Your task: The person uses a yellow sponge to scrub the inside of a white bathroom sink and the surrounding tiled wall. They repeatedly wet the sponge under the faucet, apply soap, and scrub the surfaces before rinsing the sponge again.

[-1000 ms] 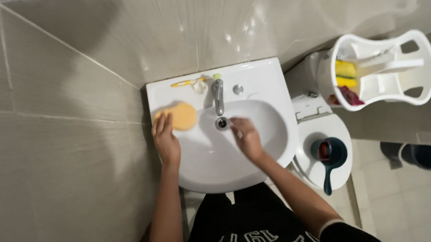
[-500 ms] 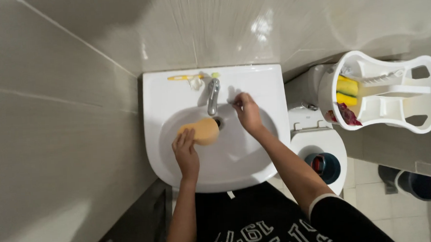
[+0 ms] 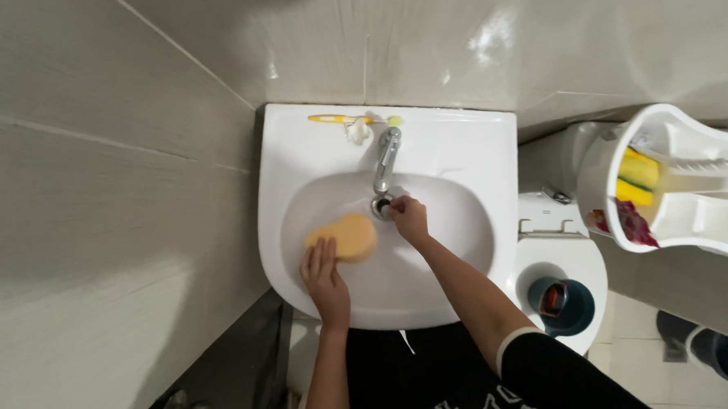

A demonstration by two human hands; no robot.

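Left hand flat on the orange sponge, fingers together and pressing it against the left wall of the white washbasin — sponge sits just left of the drain. Right hand is at the drain under the chrome tap, fingers bunched, though I cannot tell whether they pinch anything. A yellow toothbrush lies on the back ledge — a dark blue scoop rests on the toilet lid.
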